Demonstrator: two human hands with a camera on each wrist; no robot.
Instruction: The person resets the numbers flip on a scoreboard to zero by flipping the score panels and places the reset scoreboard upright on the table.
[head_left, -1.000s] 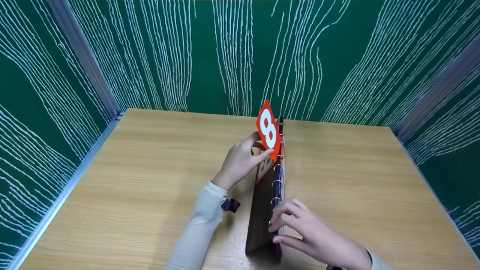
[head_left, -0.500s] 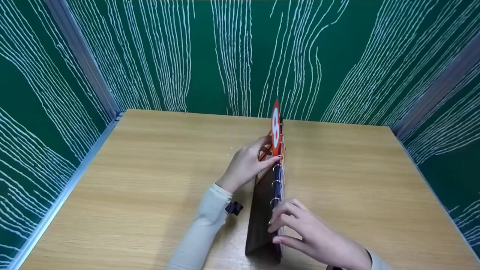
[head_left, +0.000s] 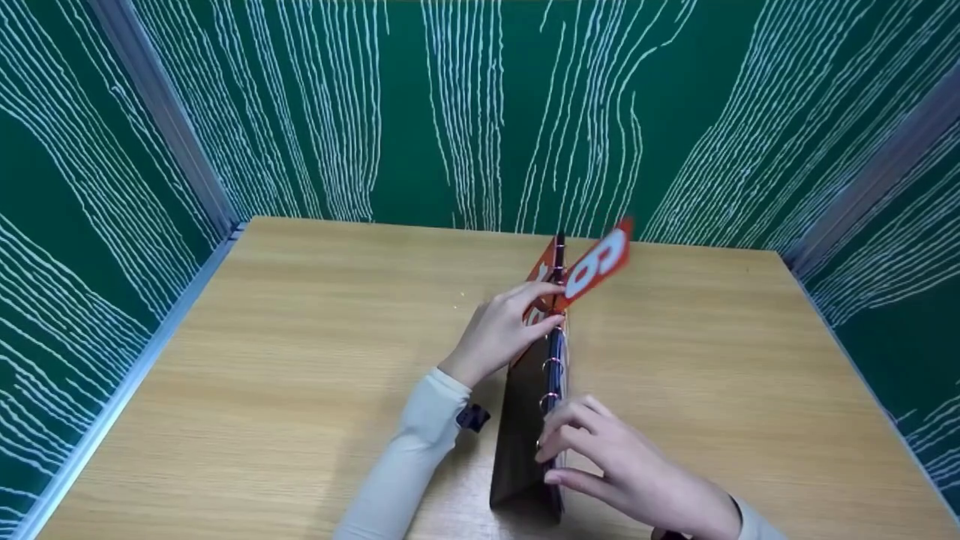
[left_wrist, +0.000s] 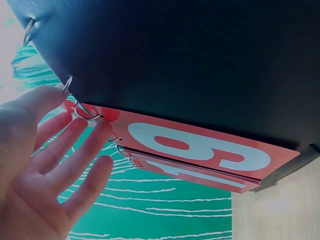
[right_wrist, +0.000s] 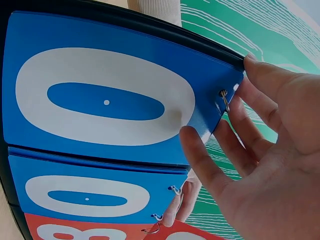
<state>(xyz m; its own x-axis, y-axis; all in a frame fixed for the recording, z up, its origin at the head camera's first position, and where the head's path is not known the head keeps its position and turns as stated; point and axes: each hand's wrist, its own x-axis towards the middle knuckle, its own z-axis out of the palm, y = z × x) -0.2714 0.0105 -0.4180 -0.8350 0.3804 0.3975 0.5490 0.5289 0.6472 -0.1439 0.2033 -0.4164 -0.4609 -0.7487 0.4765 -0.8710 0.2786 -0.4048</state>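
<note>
A black flip scoreboard (head_left: pixel 523 442) stands like a tent on the table, with number cards hung on metal rings along its top edge. My left hand (head_left: pixel 491 337) is at the far part of that edge, thumb and fingertips by the rings. Just beyond the fingers, a red card (head_left: pixel 598 262) with a white digit sticks out to the right, slightly blurred. Other red cards (left_wrist: pixel 200 145) hang on the left side. My right hand (head_left: pixel 626 465) holds the near end of the top edge, beside a blue card (right_wrist: pixel 105 35) showing a white 0.
The scoreboard stands on a wooden table (head_left: pixel 300 360). Green walls (head_left: pixel 405 150) with wavy white lines enclose the back and sides, with grey posts (head_left: pixel 169 112) in the corners. A small dark device (head_left: pixel 473 418) sits at the left wrist.
The red card at my left hand has turned from upright over to the right side of the scoreboard. My left hand has moved slightly right; the right hand has stayed put.
</note>
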